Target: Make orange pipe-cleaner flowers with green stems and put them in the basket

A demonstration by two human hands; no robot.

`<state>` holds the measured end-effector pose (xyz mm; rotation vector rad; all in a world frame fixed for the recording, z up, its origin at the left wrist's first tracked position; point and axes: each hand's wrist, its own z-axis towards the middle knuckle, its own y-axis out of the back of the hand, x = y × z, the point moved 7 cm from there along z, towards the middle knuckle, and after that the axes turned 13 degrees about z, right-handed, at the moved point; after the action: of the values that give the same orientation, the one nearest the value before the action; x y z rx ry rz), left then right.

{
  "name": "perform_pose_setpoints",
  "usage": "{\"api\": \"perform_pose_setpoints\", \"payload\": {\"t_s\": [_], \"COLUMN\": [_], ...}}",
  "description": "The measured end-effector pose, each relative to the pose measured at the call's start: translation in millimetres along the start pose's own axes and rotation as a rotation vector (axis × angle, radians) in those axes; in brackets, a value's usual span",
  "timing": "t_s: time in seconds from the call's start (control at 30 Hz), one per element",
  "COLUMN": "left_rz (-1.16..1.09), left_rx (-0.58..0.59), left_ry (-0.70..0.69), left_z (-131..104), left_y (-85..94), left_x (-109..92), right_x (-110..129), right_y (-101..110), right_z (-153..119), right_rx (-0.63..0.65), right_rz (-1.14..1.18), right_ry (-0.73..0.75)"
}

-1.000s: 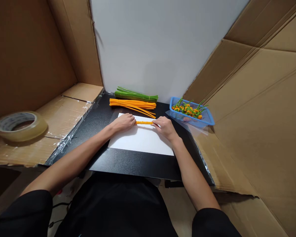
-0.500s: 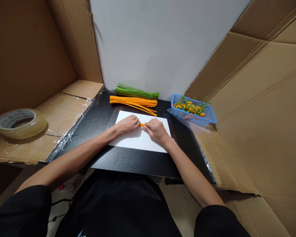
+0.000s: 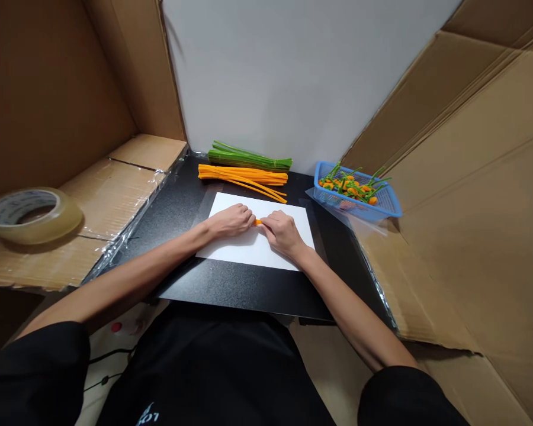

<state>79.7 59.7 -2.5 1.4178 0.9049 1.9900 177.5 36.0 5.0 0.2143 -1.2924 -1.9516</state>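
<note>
A small orange piece [image 3: 258,222] shows between my two hands, above a white sheet [image 3: 249,253]. My left hand [image 3: 233,220] has its fingers closed on the left end of the piece. From the other side, my right hand [image 3: 283,229] pinches its right end. Most of the piece is covered by the fingers. Behind the sheet lie a bundle of orange strips [image 3: 240,176] and, farther back, a bundle of green strips [image 3: 249,159].
A blue basket [image 3: 393,207] at the back right holds several orange pieces with green stems [image 3: 350,188]. On the cardboard ledge at left rests a roll of clear tape [image 3: 66,219]. Cardboard walls stand on both sides of the black table [image 3: 231,287].
The whole view has shifted slightly. Both hands have drawn a little closer together, and less of the orange piece shows between them.
</note>
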Motion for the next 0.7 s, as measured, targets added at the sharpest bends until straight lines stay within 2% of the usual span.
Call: {"api": "perform_pose_setpoints", "payload": {"t_s": [0.2, 0.37, 0.57, 0.7], "left_rz": [-0.006, -0.056, -0.226, -0.382], "left_rx": [0.009, -0.129, -0.229, -0.301], "left_ry": [0.018, 0.251, 0.296, 0.406], "left_z": [-0.3, -4.6, -4.3, -7.6], "left_y": [-1.0, 6.0, 19.8, 27.4], "left_x": [-0.3, 10.3, 15.3, 22.3], "right_x": [8.5, 14.2, 13.0, 11.4], "right_y": [3.5, 17.9, 27.7, 38.0], "right_z": [0.8, 0.6, -4.5, -7.6], "right_rx": [0.015, -0.065, -0.154, -0.205], "right_rz": [-0.085, -0.201, -0.225, -0.156], "right_ry": [0.079, 0.152, 0.221, 0.200]}}
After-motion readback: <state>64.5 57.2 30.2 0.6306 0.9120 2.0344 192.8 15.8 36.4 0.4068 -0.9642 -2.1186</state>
